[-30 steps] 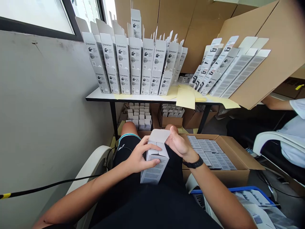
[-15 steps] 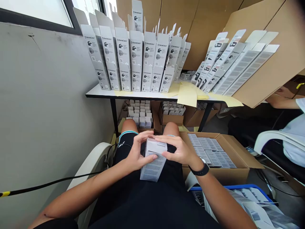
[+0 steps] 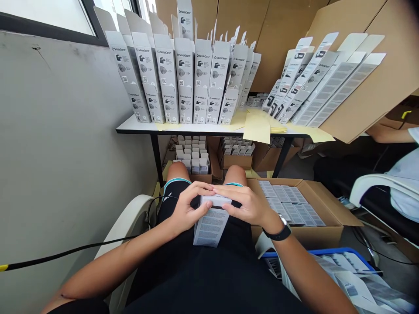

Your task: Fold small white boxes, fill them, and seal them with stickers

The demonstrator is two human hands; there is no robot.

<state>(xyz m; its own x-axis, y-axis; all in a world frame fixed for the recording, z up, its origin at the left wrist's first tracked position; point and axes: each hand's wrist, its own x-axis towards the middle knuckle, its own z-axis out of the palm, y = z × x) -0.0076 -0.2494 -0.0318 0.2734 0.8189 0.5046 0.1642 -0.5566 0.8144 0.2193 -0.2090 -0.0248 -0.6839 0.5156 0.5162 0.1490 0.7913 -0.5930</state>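
Observation:
A small printed cardboard box (image 3: 211, 227) stands on my lap between my thighs, its text panel facing me. My left hand (image 3: 191, 205) grips its upper left side, thumb at the front edge and fingers over the top. From the other side my right hand (image 3: 247, 205), with a watch on the wrist, holds the upper right corner in the same way. The fingertips of both hands meet over the top flap (image 3: 216, 200), which they partly cover.
Ahead, a table (image 3: 137, 126) carries rows of open-topped boxes (image 3: 185, 83) and yellow paper sheets (image 3: 257, 126). On my right are a carton of packed boxes (image 3: 294, 233) and a blue-rimmed bin (image 3: 347, 250). A seated person (image 3: 404, 174) is farther right. A cable (image 3: 75, 250) runs at left.
The box's top flap has been pressed lower, and my hands have come flatter over it. The view has shifted slightly.

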